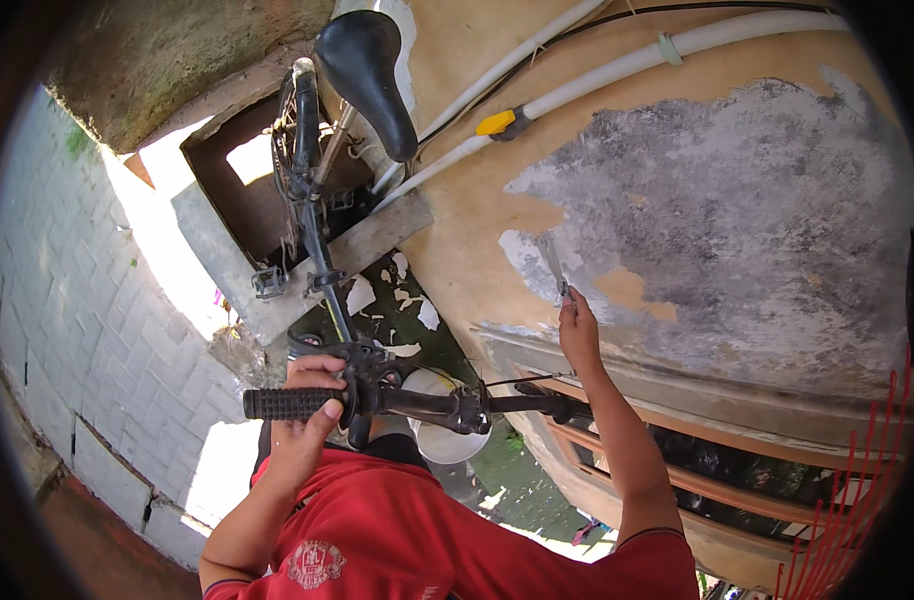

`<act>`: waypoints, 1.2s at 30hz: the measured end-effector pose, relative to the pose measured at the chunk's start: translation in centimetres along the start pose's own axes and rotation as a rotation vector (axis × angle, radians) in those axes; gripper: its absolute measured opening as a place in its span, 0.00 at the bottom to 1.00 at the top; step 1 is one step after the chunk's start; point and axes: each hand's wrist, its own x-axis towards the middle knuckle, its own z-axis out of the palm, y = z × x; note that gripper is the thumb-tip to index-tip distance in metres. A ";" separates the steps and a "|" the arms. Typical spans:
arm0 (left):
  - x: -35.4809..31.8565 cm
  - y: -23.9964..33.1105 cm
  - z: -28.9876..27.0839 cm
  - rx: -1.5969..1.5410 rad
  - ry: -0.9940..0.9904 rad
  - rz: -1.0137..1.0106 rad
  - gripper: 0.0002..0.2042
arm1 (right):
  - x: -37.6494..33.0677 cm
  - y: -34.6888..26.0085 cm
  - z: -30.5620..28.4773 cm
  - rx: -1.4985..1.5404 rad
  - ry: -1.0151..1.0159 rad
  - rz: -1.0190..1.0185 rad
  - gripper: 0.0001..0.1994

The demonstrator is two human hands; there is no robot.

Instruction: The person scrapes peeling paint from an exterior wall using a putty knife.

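- Black grip is wrapped by curled fingers of the left hand.
- Scraper is pinched in the right hand, at the peeling wall.
- White bucket is partly hidden by the handlebar.

Right arm outstretched; left arm bent, fingers curled.

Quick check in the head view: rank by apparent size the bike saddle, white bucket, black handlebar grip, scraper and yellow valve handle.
Largest to smallest:
1. Bike saddle
2. White bucket, partly hidden
3. Black handlebar grip
Scraper and yellow valve handle: both smaller, too alike to rank.
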 end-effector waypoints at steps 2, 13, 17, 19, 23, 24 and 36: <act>-0.3 -0.1 0.0 0.007 -0.026 -0.015 0.16 | 0.8 -0.4 0.8 -0.028 0.008 -0.014 0.22; -0.5 0.2 -0.6 -0.044 0.053 -0.008 0.14 | 6.2 -6.2 2.9 -0.080 -0.114 0.015 0.21; -0.5 -0.2 -0.8 -0.031 0.031 0.039 0.14 | 7.9 -3.2 2.7 -0.150 -0.140 -0.038 0.20; -0.6 0.0 -1.0 -0.026 0.016 0.016 0.16 | 8.7 -3.0 3.6 -0.174 -0.145 -0.061 0.20; -0.7 0.0 -1.1 -0.009 0.002 0.009 0.17 | 9.6 -2.7 4.0 -0.157 -0.171 -0.093 0.20; -0.8 -0.1 -1.2 -0.010 0.008 0.013 0.17 | 10.0 -2.2 4.3 -0.150 -0.184 -0.113 0.20; -0.9 0.1 -0.5 -0.064 0.047 0.010 0.18 | 12.4 -1.9 6.1 -0.176 -0.206 -0.217 0.15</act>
